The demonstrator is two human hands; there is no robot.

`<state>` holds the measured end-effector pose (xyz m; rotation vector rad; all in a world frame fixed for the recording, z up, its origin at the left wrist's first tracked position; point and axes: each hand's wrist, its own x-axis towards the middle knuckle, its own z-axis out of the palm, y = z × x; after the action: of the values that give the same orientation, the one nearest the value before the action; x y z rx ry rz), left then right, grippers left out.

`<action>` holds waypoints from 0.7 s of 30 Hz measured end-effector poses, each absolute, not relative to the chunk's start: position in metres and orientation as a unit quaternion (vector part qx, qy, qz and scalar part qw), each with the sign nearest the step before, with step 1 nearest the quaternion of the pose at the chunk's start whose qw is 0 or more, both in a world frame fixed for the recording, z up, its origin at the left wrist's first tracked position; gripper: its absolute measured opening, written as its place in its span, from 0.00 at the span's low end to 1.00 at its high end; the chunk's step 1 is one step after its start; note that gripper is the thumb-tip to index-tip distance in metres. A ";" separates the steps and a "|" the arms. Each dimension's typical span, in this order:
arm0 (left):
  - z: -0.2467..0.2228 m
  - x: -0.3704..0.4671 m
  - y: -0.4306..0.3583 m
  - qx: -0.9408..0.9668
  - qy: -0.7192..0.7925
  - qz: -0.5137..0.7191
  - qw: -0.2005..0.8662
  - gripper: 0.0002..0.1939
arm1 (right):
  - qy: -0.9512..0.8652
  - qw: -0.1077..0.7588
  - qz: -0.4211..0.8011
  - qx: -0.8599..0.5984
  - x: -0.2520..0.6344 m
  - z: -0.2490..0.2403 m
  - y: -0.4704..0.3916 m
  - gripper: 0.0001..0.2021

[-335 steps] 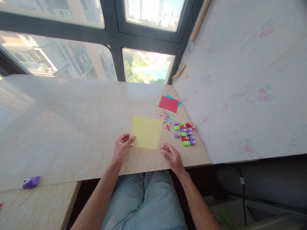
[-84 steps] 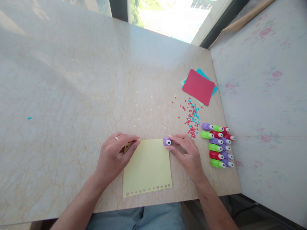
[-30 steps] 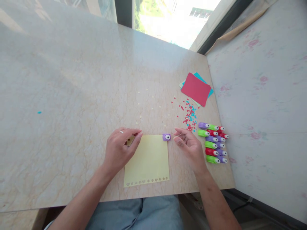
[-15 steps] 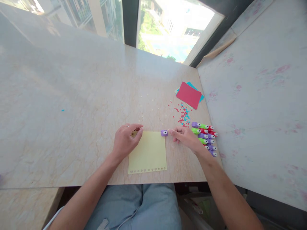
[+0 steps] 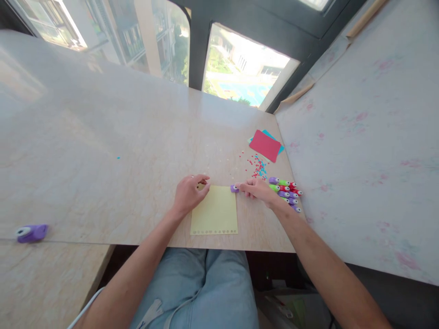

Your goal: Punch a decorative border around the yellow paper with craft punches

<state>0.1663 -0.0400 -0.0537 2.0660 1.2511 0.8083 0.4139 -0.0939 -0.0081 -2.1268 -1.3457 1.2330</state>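
Note:
A sheet of pale yellow paper point(image 5: 216, 210) lies near the table's front edge, with a row of small punched shapes along its near edge. At its far left corner is my left hand point(image 5: 192, 192), fingers curled and closed on the paper; the fingertips' contact is partly hidden. A small purple craft punch point(image 5: 233, 188) sits on the far right corner of the sheet. My right hand point(image 5: 255, 189) pinches this punch from the right, its thumb and forefinger covering part of the punch's top.
Several purple, green and red punches point(image 5: 284, 194) stand grouped on the right. Beyond them are red and blue paper bits point(image 5: 259, 168) and stacked coloured cards point(image 5: 265, 145). Another purple punch point(image 5: 32, 233) lies far left. A papered wall point(image 5: 360, 160) bounds the right side.
My right hand has moved left onto the purple punch, which it stood just beside before. The head view has shifted, bringing the far-left punch into sight.

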 end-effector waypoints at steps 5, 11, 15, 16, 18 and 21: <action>-0.051 0.168 -0.042 0.775 0.476 0.302 0.286 0.08 | -0.487 0.177 0.413 -0.749 0.415 -0.016 -0.094 0.23; -0.051 0.169 -0.042 0.772 0.478 0.306 0.287 0.08 | -0.493 0.176 0.407 -0.748 0.416 -0.018 -0.095 0.23; -0.051 0.169 -0.042 0.774 0.474 0.308 0.286 0.08 | -0.499 0.174 0.403 -0.747 0.418 -0.021 -0.095 0.23; -0.051 0.169 -0.042 0.775 0.473 0.308 0.285 0.08 | -0.501 0.173 0.399 -0.748 0.418 -0.021 -0.095 0.23; -0.052 0.169 -0.042 0.776 0.473 0.307 0.283 0.08 | -0.508 0.174 0.387 -0.750 0.417 -0.022 -0.096 0.24; -0.051 0.169 -0.043 0.776 0.475 0.307 0.281 0.08 | -0.516 0.177 0.382 -0.746 0.414 -0.021 -0.097 0.24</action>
<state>0.1689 -0.0428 -0.0514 2.0788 1.2725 0.8230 0.4141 -0.0967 -0.0206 -2.1107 -1.4618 1.0817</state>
